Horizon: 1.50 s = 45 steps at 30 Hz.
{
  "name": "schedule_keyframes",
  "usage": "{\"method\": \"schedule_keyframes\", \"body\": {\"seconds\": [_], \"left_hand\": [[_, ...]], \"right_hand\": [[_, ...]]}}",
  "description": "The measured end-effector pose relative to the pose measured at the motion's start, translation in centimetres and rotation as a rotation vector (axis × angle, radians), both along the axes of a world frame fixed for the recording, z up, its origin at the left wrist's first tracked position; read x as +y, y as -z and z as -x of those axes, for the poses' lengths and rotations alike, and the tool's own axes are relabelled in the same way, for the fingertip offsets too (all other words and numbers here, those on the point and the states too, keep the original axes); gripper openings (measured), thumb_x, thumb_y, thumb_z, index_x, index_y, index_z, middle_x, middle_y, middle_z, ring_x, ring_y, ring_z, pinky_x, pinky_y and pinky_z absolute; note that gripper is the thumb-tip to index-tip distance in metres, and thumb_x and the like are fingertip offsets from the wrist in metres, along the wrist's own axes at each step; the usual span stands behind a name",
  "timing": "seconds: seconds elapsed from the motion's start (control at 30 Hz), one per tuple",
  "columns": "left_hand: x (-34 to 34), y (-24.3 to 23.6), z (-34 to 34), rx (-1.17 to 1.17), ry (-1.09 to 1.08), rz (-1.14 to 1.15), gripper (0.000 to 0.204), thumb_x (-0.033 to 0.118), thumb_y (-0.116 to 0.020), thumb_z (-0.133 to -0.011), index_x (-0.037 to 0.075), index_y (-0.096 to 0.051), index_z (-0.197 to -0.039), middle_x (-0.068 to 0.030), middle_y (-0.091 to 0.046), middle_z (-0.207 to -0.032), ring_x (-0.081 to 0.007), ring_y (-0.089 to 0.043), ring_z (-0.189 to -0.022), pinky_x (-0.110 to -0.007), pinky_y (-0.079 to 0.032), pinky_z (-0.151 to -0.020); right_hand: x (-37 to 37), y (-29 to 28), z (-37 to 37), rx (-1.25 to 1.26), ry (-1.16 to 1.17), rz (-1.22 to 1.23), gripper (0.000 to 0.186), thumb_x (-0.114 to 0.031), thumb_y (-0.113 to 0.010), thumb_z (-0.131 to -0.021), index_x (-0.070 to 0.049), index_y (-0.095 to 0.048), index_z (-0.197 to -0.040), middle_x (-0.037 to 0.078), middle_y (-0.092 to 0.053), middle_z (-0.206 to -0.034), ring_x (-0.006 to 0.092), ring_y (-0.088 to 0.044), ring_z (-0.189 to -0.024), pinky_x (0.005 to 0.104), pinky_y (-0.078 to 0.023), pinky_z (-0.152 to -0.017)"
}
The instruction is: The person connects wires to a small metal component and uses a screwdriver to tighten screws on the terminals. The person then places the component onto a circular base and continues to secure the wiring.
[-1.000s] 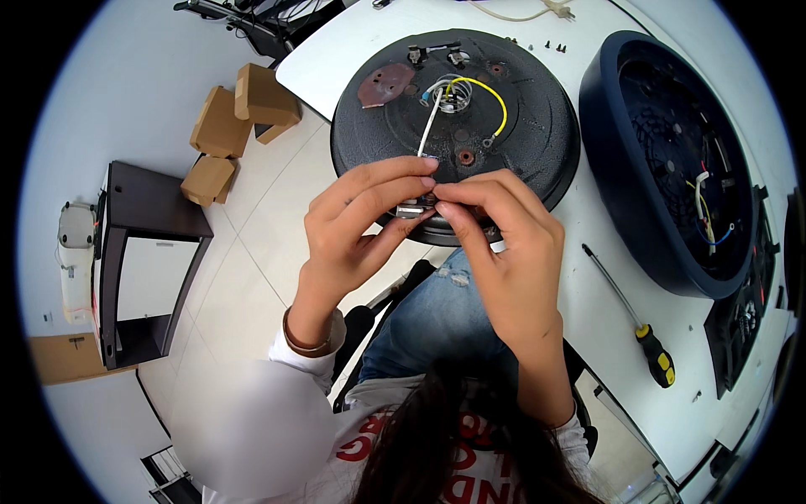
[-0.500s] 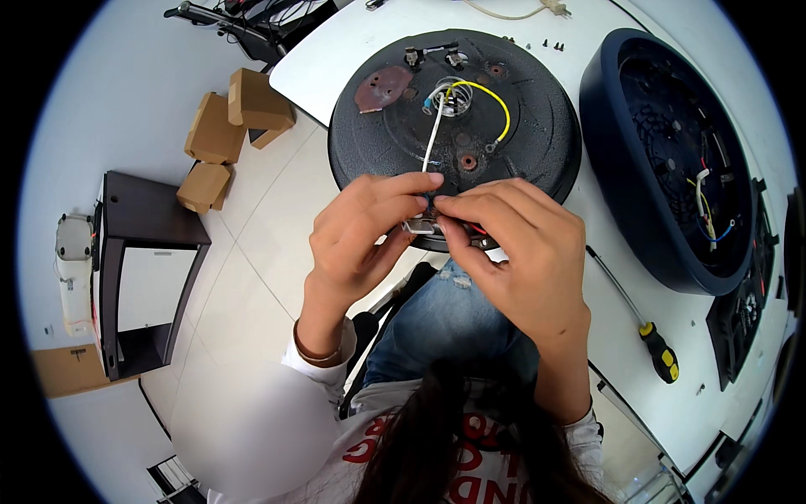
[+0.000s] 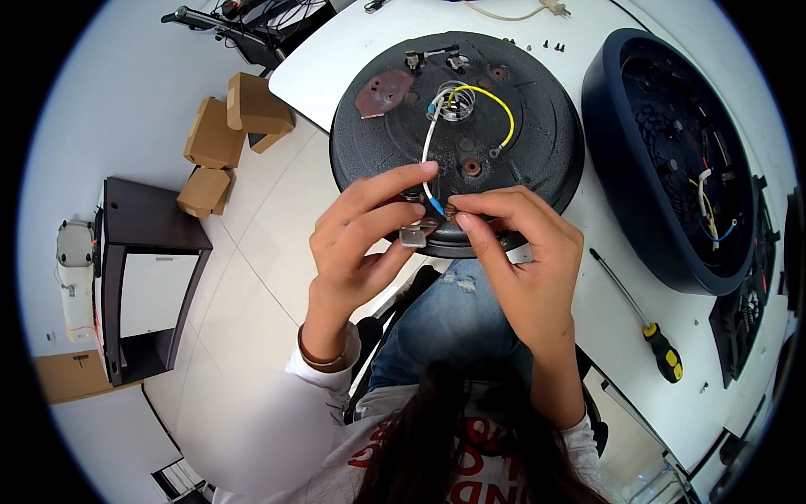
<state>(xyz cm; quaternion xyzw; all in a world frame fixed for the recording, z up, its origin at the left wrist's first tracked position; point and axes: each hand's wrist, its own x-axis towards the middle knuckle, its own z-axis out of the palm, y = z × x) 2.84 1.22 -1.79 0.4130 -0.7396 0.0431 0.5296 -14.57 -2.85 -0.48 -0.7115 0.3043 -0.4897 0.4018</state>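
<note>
A round black metal base [image 3: 537,126] lies underside up over the table edge, in front of me. From a coiled spring at its middle comes a white wire [image 3: 430,139] with a blue-sleeved end [image 3: 436,204], between my hands. A yellow wire [image 3: 505,109] with a ring terminal curves to the right. My left hand [image 3: 348,227] has thumb and middle finger at a small silver metal bracket [image 3: 413,238] on the near rim, index finger stretched beside the white wire. My right hand [image 3: 529,248] pinches a small dark piece [image 3: 451,211] beside the blue sleeve; its kind is unclear.
To the right stands a deep dark blue round housing [image 3: 604,168] with wires inside. A black-and-yellow screwdriver [image 3: 663,353] lies on the white table [image 3: 638,412]. Small screws [image 3: 554,46] sit at the far side. Cardboard boxes [image 3: 214,134] stand on the floor at left.
My hands have moved apart slightly, uncovering the white wire's blue-sleeved end. The white wire now bows toward the near rim, and the bracket sits a little lower.
</note>
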Motion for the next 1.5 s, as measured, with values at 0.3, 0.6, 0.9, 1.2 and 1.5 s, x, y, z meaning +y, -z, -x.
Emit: {"method": "schedule_keyframes", "body": {"seconds": [0.3,0.6,0.9,1.2,1.5], "left_hand": [[0.8,-0.2,1.4,0.183,-0.042,-0.188,0.031,-0.003,-0.071,-0.071,0.001,-0.059,-0.099,-0.0147,-0.064,-0.104,-0.0257,-0.061,-0.092,-0.032,-0.047,-0.077],[0.6,-0.1,0.8,0.119,0.0,-0.195,0.03,-0.002,-0.072,-0.071,0.002,-0.059,-0.098,-0.0125,-0.064,-0.101,-0.0238,-0.06,-0.089,-0.032,-0.046,-0.075],[0.6,0.2,0.8,0.132,-0.01,-0.193,0.025,0.003,-0.072,-0.072,0.003,-0.058,-0.093,-0.0118,-0.064,-0.094,-0.0231,-0.06,-0.082,-0.031,-0.044,-0.068],[1.0,-0.1,0.8,0.202,-0.001,-0.252,0.022,0.005,-0.071,-0.074,0.002,-0.058,-0.092,-0.0131,-0.064,-0.092,-0.0237,-0.059,-0.079,-0.031,-0.044,-0.069],[1.0,-0.6,0.9,0.215,0.062,-0.288,0.022,0.004,-0.07,-0.074,0.001,-0.058,-0.092,-0.0144,-0.064,-0.095,-0.0246,-0.062,-0.087,-0.031,-0.047,-0.075]], "right_hand": [[0.1,0.1,-0.1,-0.037,-0.06,-0.043,0.01,-0.002,-0.067,-0.083,-0.003,-0.068,-0.093,0.007,-0.066,-0.083,0.0156,-0.066,-0.069,0.0252,-0.052,-0.061],[-0.1,0.0,0.3,0.001,-0.062,0.075,0.013,-0.002,-0.068,-0.081,-0.002,-0.069,-0.094,0.008,-0.067,-0.084,0.0181,-0.066,-0.071,0.026,-0.051,-0.059],[-0.2,0.0,0.2,-0.021,-0.114,0.055,0.013,-0.001,-0.067,-0.082,-0.002,-0.069,-0.095,0.008,-0.067,-0.087,0.0175,-0.066,-0.072,0.0256,-0.051,-0.061],[-0.2,-0.6,0.5,-0.029,-0.211,-0.047,0.012,0.003,-0.066,-0.081,0.001,-0.07,-0.092,0.009,-0.067,-0.087,0.0142,-0.066,-0.077,0.0224,-0.05,-0.066],[-0.6,-0.6,0.7,0.004,-0.169,0.087,0.017,0.006,-0.07,-0.072,-0.001,-0.072,-0.088,0.008,-0.069,-0.08,0.0122,-0.066,-0.068,0.0211,-0.05,-0.058]]}}
